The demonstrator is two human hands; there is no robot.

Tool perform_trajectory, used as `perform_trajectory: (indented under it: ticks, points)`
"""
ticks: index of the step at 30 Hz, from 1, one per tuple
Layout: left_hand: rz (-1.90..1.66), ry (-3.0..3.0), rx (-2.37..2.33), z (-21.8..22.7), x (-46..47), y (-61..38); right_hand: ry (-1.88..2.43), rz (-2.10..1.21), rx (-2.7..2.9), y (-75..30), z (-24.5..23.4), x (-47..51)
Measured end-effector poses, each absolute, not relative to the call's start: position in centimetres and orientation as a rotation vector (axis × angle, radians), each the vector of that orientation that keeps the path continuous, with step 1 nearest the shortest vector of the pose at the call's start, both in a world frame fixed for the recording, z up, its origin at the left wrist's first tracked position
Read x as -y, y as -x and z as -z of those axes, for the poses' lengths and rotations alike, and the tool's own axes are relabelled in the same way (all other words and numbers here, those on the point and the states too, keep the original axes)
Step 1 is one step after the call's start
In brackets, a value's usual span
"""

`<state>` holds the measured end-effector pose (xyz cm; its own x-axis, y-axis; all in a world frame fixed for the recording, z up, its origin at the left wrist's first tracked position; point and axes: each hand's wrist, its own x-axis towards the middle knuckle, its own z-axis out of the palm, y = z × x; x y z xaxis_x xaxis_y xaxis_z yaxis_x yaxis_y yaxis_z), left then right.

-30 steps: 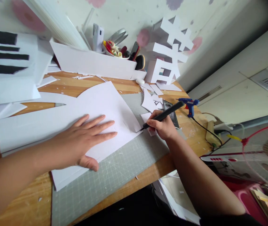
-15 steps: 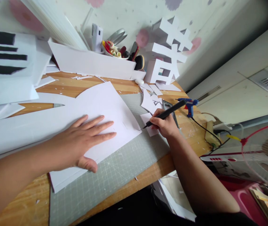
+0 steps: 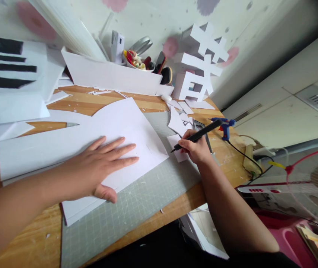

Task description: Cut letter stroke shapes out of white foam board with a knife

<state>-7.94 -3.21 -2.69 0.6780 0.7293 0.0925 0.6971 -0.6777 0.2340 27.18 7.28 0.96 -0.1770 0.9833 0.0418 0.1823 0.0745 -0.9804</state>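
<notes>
My left hand (image 3: 97, 169) lies flat, fingers spread, on a large white sheet of board (image 3: 120, 126) that rests partly on a grey cutting mat (image 3: 136, 208). My right hand (image 3: 195, 147) is closed round a black craft knife (image 3: 196, 135), held like a pen. The knife's tip hovers just off the sheet's right edge, above small white offcuts (image 3: 178, 123).
A blue glue gun (image 3: 223, 124) with a black cord lies at the table's right edge. White foam characters (image 3: 200, 63), a long white box (image 3: 108, 74) and a cup of tools (image 3: 142, 61) stand at the back. Striped white boards (image 3: 8, 74) pile on the left. A fan (image 3: 315, 178) sits lower right.
My right hand has drawn the knife a little to the right, off the sheet's edge. The left hand stays pressed on the sheet.
</notes>
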Motion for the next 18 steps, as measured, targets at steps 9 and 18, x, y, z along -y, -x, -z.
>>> perform_trajectory:
  ticks: [9, 18]
  points:
    - [-0.184, -2.630, -1.185, 2.7, 2.7, 7.5, 1.186, -1.072, 1.500, -26.8, -1.8, -6.3]
    - [0.053, -2.491, -1.262, -0.4, 2.9, 5.9, 1.093, -1.443, 1.304, -20.0, -1.2, 0.7]
